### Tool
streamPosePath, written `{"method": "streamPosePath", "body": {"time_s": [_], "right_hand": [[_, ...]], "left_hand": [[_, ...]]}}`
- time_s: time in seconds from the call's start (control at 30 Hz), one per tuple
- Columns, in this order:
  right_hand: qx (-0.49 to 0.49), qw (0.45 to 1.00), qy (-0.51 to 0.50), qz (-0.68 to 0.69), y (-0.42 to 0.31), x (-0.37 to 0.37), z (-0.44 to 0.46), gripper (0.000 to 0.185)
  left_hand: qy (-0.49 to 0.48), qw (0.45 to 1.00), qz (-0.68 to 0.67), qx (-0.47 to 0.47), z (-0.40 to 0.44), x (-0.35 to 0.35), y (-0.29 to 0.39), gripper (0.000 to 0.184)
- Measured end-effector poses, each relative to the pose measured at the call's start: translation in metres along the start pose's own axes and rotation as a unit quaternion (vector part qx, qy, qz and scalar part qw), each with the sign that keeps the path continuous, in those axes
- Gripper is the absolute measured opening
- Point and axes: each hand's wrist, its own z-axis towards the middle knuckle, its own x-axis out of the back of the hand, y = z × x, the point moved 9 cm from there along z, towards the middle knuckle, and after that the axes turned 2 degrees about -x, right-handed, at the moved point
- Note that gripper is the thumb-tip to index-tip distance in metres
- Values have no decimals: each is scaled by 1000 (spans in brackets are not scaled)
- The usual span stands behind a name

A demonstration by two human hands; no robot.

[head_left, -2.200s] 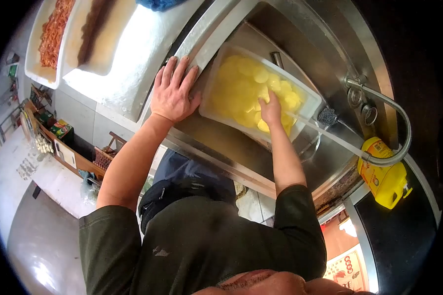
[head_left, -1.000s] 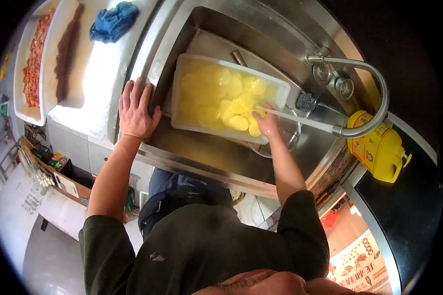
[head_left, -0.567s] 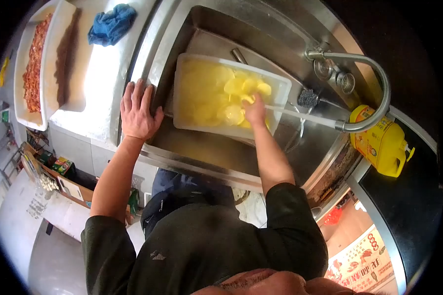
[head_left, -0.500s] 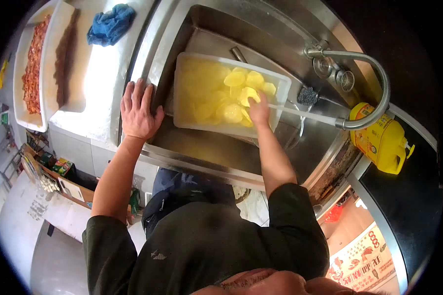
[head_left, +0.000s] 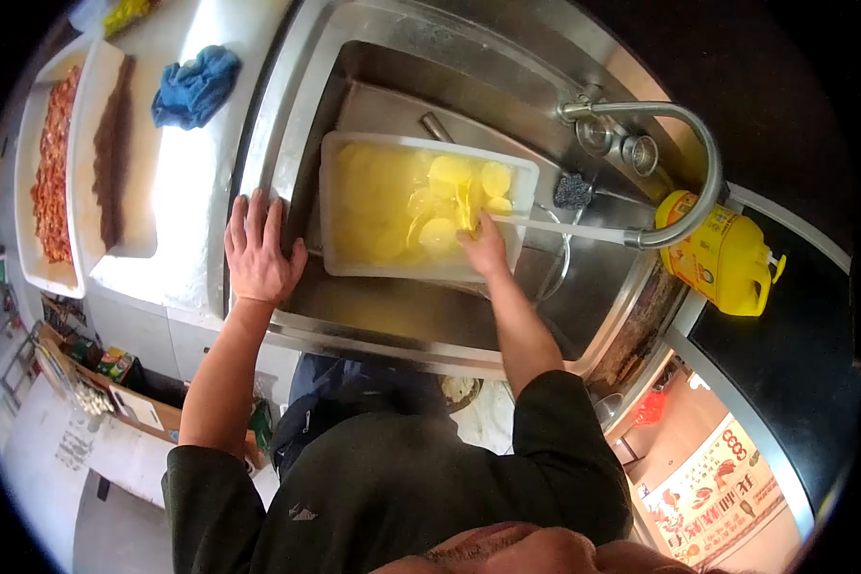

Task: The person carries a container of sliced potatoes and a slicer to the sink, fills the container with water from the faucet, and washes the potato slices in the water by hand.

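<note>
White tub (head_left: 328,210) in sink (head_left: 383,308); long axis left-right

Bright steel counter (head_left: 187,172), pale floor (head_left: 496,413)

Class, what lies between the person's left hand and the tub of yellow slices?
In the head view, a strip of bare metal sink lies between the left hand and the tub, nothing else.

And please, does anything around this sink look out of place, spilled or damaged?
I see no clear spill. The strip between the sink and the yellow bottle looks brown and stained; rust or dirt, I cannot tell. A dark scrubber also lies in the sink beside the white tub, perhaps oddly close to the yellow slices.
</note>
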Motion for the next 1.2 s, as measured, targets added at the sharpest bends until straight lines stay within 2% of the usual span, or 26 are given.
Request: {"method": "streamPosePath", "body": {"time_s": [0.13, 0.2, 0.27, 0.33, 0.4, 0.47, 0.5, 0.53, 0.6, 0.67, 0.77, 0.8, 0.87, 0.93, 0.97, 1.0, 1.03, 1.07, 1.1, 1.13, 1.2], "right_hand": [[-36, 981, -87, 169, -1, 76, -2, 32], [-22, 968, -39, 248, -4, 131, 3, 18], [74, 946, -12, 316, -34, 194, 20, 17], [94, 852, 88, 507, -58, 252, 33, 33], [31, 808, 131, 574, -68, 282, 63, 29], [28, 798, 94, 595, -74, 291, 94, 35], [122, 891, 132, 417, -99, 304, 80, 36], [214, 938, 165, 217, -132, 312, 59, 36], [289, 937, 195, 19, -152, 308, 61, 34], [264, 942, 203, 46, -132, 309, 105, 28], [324, 896, 277, -123, -178, 316, 73, 30], [317, 917, 241, 2, -165, 314, 69, 28], [294, 907, 166, 250, -141, 309, 65, 23], [256, 837, 80, 477, -122, 294, 60, 20], [191, 820, 53, 537, -111, 271, 53, 19], [123, 792, 32, 597, -100, 248, 43, 18], [15, 794, 29, 607, -74, 208, 24, 17], [1, 900, -3, 436, -22, 158, 21, 20], [-119, 899, 11, 422, 14, 108, 5, 23], [-135, 956, -44, 256, 40, 63, -2, 56], [-124, 987, -9, 106, 32, 29, -23, 76]], "left_hand": [[-7, 1000, 10, 2, 0, 1, 1, 62], [-10, 1000, 2, 3, 1, 2, 1, 61], [-7, 1000, 2, 0, 0, 3, 1, 61], [-3, 1000, 5, -2, 1, 3, 2, 61], [-4, 1000, 1, -3, 0, 2, 1, 61], [-15, 1000, -9, 0, -2, -1, 0, 62], [-11, 1000, -12, -1, -2, 0, 0, 61], [-12, 1000, -7, 1, -2, 0, -1, 62], [-18, 1000, -4, 6, -2, -3, -2, 62], [15, 1000, -8, -5, -1, 1, 0, 62], [31, 999, -3, -14, 0, 3, 2, 62], [28, 999, -2, -17, -1, 2, 4, 62], [23, 999, 25, -17, -1, 1, 6, 64], [17, 999, 47, -15, -1, 1, 9, 64], [36, 997, 60, -24, 0, 7, 16, 63], [32, 998, -6, -51, -2, 6, 24, 62], [28, 994, -70, -77, -4, 3, 32, 61], [23, 985, -135, -102, -7, -3, 42, 60], [-9, 977, -161, -137, -14, -21, 61, 57], [-42, 966, -189, -172, -24, -44, 85, 55], [-144, 967, -208, -31, -22, -96, 105, 64]]}}
